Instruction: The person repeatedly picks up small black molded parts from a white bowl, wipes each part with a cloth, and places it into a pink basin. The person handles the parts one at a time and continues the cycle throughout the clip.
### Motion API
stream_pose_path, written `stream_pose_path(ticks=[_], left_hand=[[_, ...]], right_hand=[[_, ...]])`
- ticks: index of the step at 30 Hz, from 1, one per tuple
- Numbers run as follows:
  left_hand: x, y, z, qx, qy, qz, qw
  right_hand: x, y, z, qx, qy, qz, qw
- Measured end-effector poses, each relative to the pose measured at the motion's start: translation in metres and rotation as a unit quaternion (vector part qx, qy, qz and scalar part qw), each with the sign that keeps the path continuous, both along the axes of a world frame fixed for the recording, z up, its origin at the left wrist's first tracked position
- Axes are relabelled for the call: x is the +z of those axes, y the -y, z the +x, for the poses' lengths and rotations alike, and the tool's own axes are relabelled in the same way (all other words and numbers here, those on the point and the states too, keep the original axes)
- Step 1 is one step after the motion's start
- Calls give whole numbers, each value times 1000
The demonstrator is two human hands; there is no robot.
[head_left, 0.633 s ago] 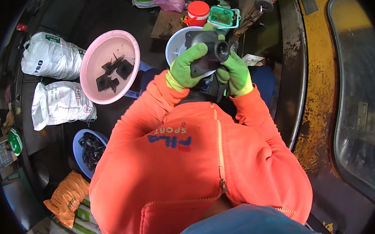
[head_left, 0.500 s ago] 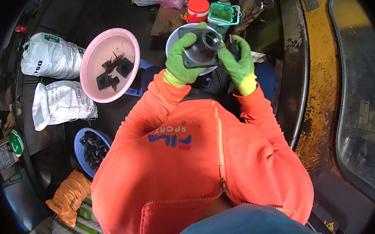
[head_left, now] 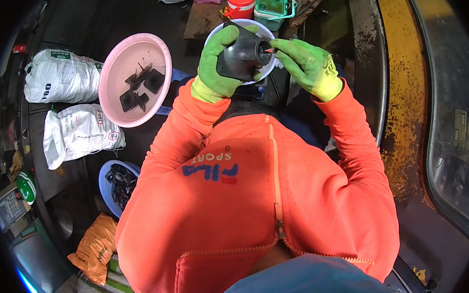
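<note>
In my gloved left hand (head_left: 216,64) is a black plastic part (head_left: 239,55) with a square flange and a round, hollow neck. My fingers wrap round its flange side, and the neck points right. My gloved right hand (head_left: 309,66) pinches a thin reddish piece (head_left: 269,50) with its tip at the neck's opening. Most of that piece is hidden by the fingers, so its kind does not show. Behind the part, a pale bowl (head_left: 263,31) is partly covered. On the left, a pink basin (head_left: 106,95) holds several black flanged parts (head_left: 154,81).
A blue basin (head_left: 105,189) of dark pieces stands at my left, near white sacks (head_left: 61,76) and an orange bag (head_left: 96,251). A red-lidded container (head_left: 241,5) and a green basket (head_left: 274,23) stand at the far side. A rusty yellow panel (head_left: 400,141) rises on the right.
The black part has tilted, its neck now facing right. My right hand has turned and brought the thin reddish piece to the neck's opening. The camera view has shifted slightly.
</note>
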State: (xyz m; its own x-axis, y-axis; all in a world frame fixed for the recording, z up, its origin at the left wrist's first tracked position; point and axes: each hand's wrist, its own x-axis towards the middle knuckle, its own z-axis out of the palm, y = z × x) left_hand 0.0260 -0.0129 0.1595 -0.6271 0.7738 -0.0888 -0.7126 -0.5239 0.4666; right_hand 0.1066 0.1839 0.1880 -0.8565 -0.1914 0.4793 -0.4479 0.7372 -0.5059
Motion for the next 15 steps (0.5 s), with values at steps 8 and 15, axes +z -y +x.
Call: stream_pose_path(ticks=[8,15], left_hand=[[5,0,2,86,-67,-23,994],[9,-3,-2,108,-188,81,973]], right_hand=[[-20,11,7,-13,6,-76,997],[-21,35,16,-58,168,-338,924]])
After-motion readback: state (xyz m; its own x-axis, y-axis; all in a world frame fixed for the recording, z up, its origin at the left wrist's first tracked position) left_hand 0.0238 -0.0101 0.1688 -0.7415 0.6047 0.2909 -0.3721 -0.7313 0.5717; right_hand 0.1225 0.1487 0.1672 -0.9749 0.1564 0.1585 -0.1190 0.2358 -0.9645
